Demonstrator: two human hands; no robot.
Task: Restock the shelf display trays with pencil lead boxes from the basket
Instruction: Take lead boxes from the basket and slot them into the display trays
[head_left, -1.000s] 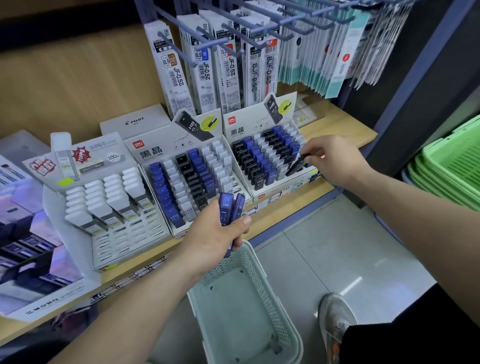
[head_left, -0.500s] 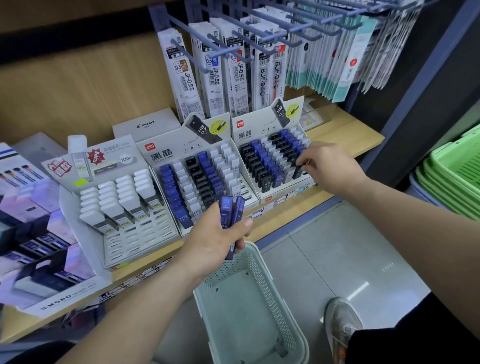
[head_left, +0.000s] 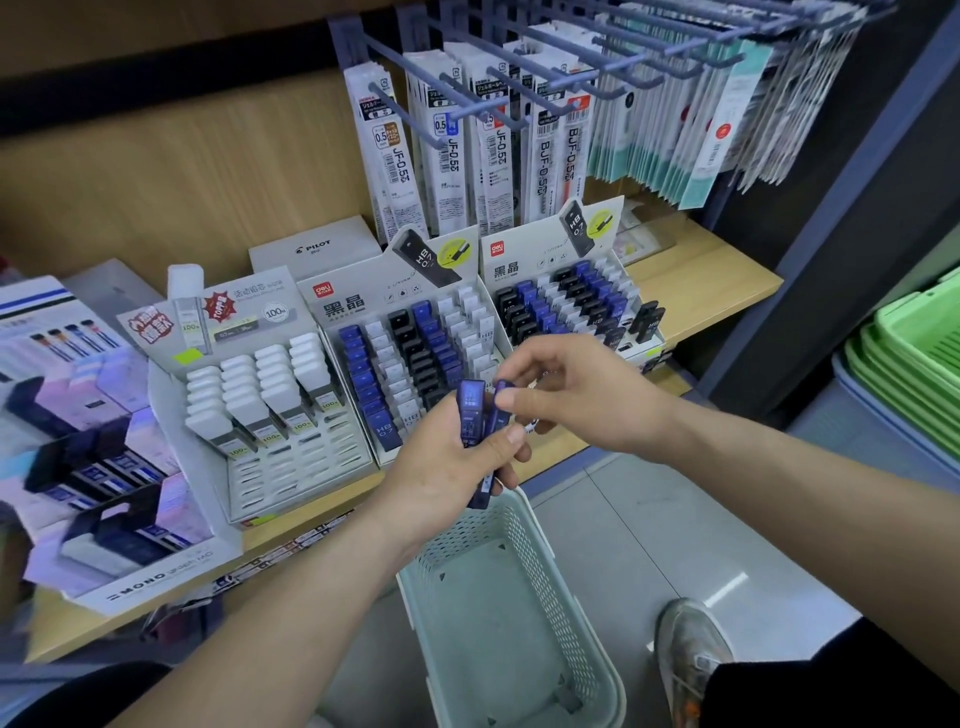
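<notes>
Our left hand (head_left: 447, 462) was curled tight round a small bunch of blue lead boxes (head_left: 471, 410), upright in the fist, right above the near rim of the pale basket (head_left: 545, 571) on the floor. And there was our right hand (head_left: 576, 395), thumb and forefinger pinched on the top end of the rightmost box in that bunch, the other fingers loosely bent. Just behind the hands, on the wooden shelf (head_left: 717, 280), the middle tray (head_left: 358, 306) stood with rows of blue, white and black boxes, and the right tray (head_left: 511, 267) beside it looked nearly full, two black boxes (head_left: 647, 319) leaning at its right edge. Refill packs (head_left: 447, 156) hung on hooks above.
</notes>
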